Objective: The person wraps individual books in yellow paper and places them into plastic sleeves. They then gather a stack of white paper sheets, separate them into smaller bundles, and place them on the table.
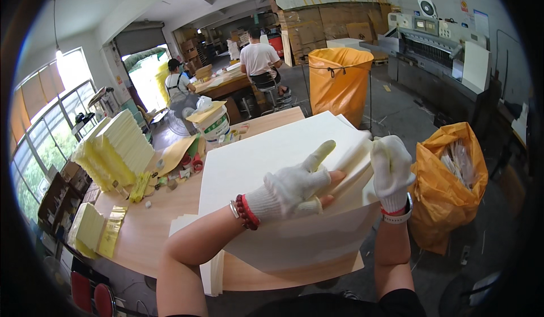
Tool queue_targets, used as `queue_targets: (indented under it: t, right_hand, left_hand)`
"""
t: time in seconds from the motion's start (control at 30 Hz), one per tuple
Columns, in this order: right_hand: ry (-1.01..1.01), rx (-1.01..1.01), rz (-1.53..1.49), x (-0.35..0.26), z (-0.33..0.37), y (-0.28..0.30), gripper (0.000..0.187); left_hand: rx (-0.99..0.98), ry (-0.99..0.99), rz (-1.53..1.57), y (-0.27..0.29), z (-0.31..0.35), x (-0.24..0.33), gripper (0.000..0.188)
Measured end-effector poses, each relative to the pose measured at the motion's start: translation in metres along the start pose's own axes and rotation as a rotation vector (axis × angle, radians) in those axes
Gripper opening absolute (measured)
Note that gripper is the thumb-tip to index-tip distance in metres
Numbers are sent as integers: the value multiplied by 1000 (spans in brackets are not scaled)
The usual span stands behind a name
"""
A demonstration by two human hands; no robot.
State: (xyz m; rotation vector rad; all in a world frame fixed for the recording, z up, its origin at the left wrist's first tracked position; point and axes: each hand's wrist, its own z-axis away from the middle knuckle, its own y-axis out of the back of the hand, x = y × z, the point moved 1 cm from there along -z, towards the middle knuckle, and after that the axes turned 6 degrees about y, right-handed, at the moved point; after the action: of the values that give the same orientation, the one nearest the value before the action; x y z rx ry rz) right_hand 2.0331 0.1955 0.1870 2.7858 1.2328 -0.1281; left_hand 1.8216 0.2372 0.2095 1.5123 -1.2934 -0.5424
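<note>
A stack of large white paper sheets [258, 147] lies on the wooden table in front of me, its near edge bending down toward me. My left hand [297, 188], in a white knit glove with some bare fingertips, rests over the sheets with the thumb raised and the fingers apart. At the right edge of the stack, my right hand [391, 167], also gloved, is closed on the sheets' edge. Between the two hands several sheets [354, 167] curl upward and look slightly blurred. How many sheets the right fingers pinch is hidden.
The table [141, 249] also carries yellow-edged paper piles [122, 147], a white bucket [212, 121] and small loose items. Orange bags [340, 79] stand beyond and to the right. Two people [260, 59] sit at a farther table. A large machine [430, 45] stands at right.
</note>
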Motion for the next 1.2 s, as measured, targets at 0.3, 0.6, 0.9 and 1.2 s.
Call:
queue_targets:
  t: [0.3,0.6,0.9,1.2]
  right_hand:
    - [68,-17,49,3,2,3,5]
    - [263,28,150,7,6,0,22]
    - [205,-50,191,3,9,3,31]
    - [267,73,171,8,11,0,28]
  left_hand:
    - [-266,270,150,9,-9,14,38]
    - [-1,30,35,1,-4,6,51]
    - [36,4,-9,0,0,5,44]
    - [-115,235,223,4,-9,13,44]
